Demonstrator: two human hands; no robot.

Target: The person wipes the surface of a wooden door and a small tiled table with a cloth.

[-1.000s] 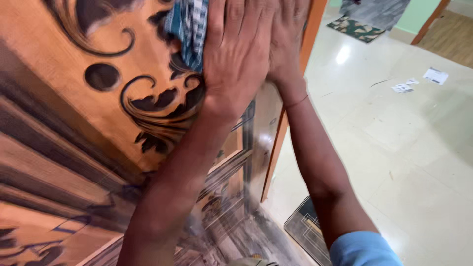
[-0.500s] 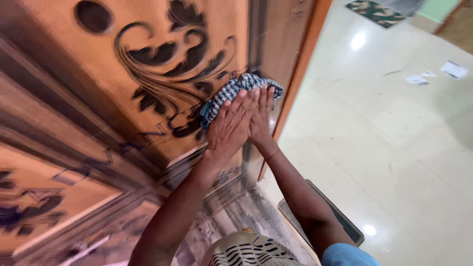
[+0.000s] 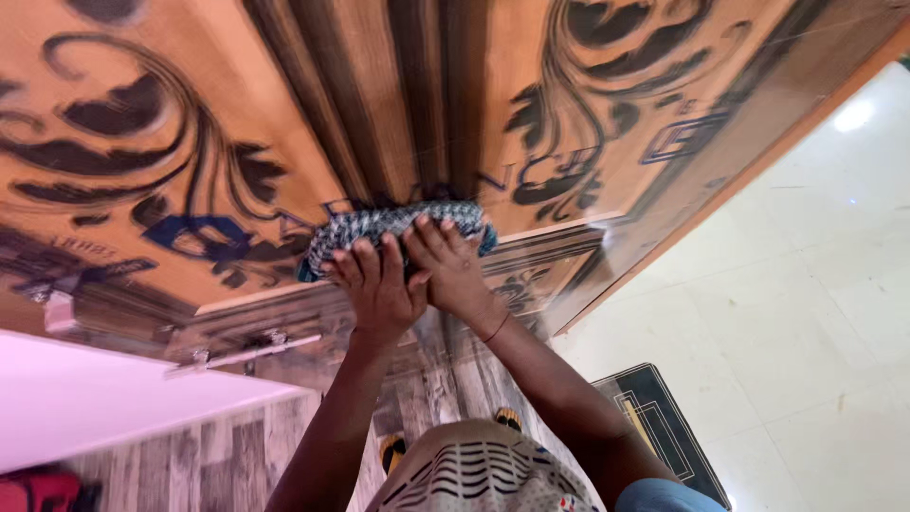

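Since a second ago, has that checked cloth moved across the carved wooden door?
Yes. The blue-and-white checked cloth has slid down the carved wooden door, from beside the dark swirl carving to the ledge below it, pressed by both hands, left hand and right hand.

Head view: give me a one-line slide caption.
Left hand and right hand press a checked cloth against a carved wooden door above a pale tiled floor.

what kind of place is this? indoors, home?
Likely a home entrance or hallway: a carved wooden door with dark scroll patterns, pale glossy floor tiles and a dark doormat. Both hands, left hand and right hand, press a checked cloth on the door.
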